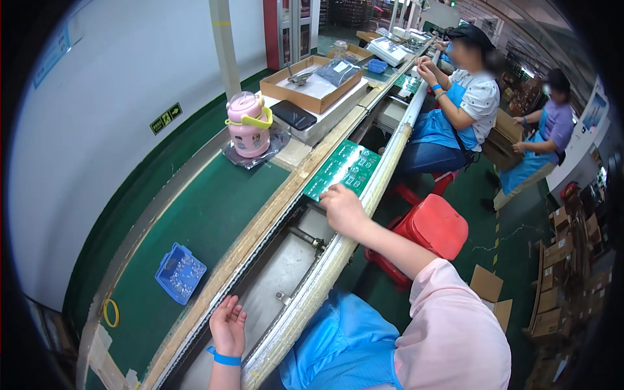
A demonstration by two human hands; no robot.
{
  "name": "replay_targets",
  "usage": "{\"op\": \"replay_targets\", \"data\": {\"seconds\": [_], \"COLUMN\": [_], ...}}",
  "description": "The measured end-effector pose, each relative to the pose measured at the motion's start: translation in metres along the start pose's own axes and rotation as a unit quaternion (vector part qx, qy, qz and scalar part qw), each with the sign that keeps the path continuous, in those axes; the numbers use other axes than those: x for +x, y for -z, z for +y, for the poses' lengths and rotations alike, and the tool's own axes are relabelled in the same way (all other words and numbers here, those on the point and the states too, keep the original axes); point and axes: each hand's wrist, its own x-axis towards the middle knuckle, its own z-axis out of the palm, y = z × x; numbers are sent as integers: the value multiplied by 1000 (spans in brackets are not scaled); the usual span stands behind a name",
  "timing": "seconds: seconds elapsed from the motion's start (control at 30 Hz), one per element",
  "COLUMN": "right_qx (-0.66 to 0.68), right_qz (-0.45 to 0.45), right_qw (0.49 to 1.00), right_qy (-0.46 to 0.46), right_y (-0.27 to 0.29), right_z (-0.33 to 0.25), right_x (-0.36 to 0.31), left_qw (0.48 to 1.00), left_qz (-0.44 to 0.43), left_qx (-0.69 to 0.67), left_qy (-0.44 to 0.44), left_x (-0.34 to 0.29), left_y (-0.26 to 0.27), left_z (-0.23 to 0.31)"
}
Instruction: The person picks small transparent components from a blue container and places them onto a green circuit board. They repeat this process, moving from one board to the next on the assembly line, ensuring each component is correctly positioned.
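Observation:
A green printed circuit board, a panel with white markings, lies across the rails of the long conveyor line ahead of me. My right hand reaches forward to its near edge, fingers curled and pressed against that edge; the fingertips are partly hidden. Lower down, my left hand hovers over the conveyor channel by the wooden rail, fingers loosely bent and apart, with nothing visible in them. To its left, a blue plastic bin holds many small clear parts on the green bench top.
A pink flask with a yellow-green strap stands beside a black phone and a cardboard tray. At right are a red stool and a seated co-worker. A yellow ring lies near left.

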Motion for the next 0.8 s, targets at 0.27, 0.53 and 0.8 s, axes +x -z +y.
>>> {"op": "replay_targets", "data": {"seconds": [0.27,0.53,0.8], "right_qx": [-40,-67,-49], "right_qz": [37,49,-38], "right_qw": [997,960,971], "right_qy": [-53,-268,-231], "right_y": [-12,-17,-1], "right_z": [124,176,90], "right_x": [35,39,-7], "left_qw": [1000,1000,1000], "left_qz": [5,4,-4], "left_qx": [4,12,18], "left_qy": [0,2,0], "left_x": [4,9,11], "left_y": [0,4,1], "left_z": [-1,0,-3]}}
